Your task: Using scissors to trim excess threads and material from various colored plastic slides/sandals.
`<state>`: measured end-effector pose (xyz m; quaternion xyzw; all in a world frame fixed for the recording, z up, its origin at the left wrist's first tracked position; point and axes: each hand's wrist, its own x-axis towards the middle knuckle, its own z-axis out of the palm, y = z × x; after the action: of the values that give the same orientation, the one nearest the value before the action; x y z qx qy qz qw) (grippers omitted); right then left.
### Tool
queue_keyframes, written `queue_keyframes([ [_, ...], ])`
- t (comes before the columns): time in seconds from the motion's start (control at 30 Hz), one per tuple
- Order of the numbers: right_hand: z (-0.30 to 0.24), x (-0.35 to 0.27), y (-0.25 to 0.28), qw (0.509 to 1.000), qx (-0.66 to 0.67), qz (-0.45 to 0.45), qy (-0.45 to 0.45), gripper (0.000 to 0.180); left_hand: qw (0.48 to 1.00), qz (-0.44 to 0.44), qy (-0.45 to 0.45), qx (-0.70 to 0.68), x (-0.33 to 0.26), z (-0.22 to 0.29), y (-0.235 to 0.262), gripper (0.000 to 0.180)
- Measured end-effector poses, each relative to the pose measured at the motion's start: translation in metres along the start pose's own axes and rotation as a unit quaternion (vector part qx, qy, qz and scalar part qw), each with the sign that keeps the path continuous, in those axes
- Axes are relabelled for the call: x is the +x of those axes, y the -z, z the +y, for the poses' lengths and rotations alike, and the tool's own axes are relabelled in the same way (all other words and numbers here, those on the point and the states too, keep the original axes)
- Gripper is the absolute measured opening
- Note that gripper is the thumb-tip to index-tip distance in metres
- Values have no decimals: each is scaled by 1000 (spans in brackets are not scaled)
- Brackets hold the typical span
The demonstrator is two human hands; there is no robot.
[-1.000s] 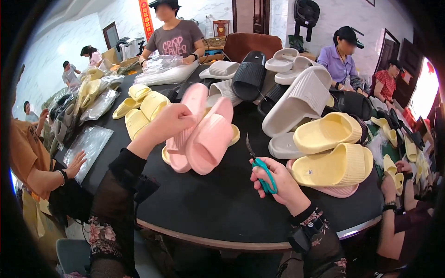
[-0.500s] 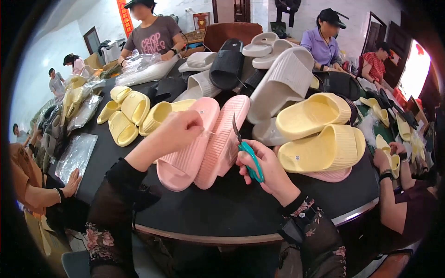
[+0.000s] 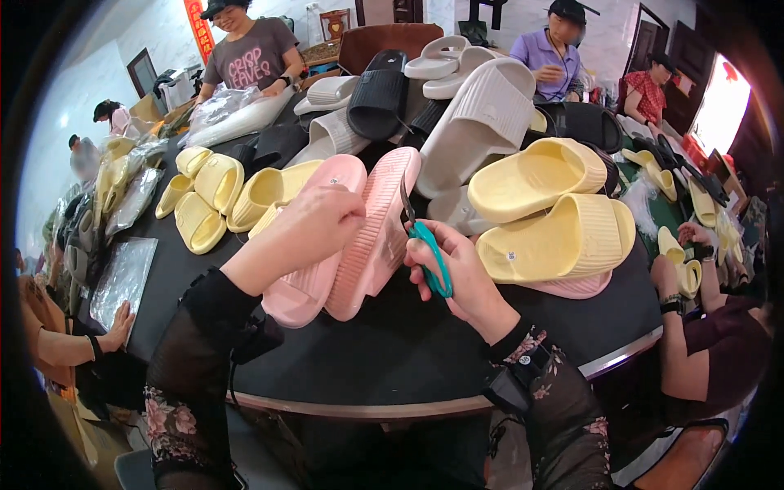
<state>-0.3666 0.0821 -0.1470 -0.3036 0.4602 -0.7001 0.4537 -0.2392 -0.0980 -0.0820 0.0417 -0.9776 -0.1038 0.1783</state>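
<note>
Gripping a pair of pink slippers (image 3: 351,237) from above, the left hand (image 3: 322,219) has its fingers curled over the upper edge of the left slipper, holding the two together with their ribbed soles turned up and toward the camera. They lean at a slant, toes pointing up and away, heels low over the black table (image 3: 392,351), near its front edge and just left of centre. The right hand (image 3: 457,273) is closed around teal-handled scissors (image 3: 425,241), the dark blades pointing up and touching or nearly touching the right edge of the right slipper; whether the blades are parted cannot be told. Both forearms wear dark sheer sleeves with a flower print. Just right of the scissors lie two large yellow slippers (image 3: 547,212), stacked one over the other, with a pink one partly hidden beneath. Behind them a big grey slipper (image 3: 478,122) leans upright, and black and white slippers are heaped farther back. To the left sits a cluster of small yellow slippers (image 3: 220,192), and a clear plastic bag (image 3: 122,278) lies near the left rim under another person's hand (image 3: 118,327). More people sit around the far and right sides of the table.
</note>
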Motion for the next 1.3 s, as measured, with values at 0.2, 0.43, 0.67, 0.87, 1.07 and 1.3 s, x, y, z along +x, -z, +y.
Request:
queue_keyframes([
  [0.2,2,4,2,997,-28,65,29,43,977,81,144,-134,-1,-4,19,12],
  [0.43,-1,0,-2,997,-52,39,36,52,885,232,203,-347,-16,-7,48,10],
  [0.67,-2,0,-7,996,-73,39,39,50,906,193,243,-288,-42,-7,43,11],
  [0.87,-2,-2,-7,997,-69,-14,25,48,910,134,295,-259,-60,2,40,11],
  [1.07,-2,-2,-9,993,-75,-79,-39,47,906,173,274,-271,-81,-5,29,9],
  [1.3,-8,-9,-11,989,-55,-112,-80,42,864,244,229,-376,-91,-22,21,12],
])
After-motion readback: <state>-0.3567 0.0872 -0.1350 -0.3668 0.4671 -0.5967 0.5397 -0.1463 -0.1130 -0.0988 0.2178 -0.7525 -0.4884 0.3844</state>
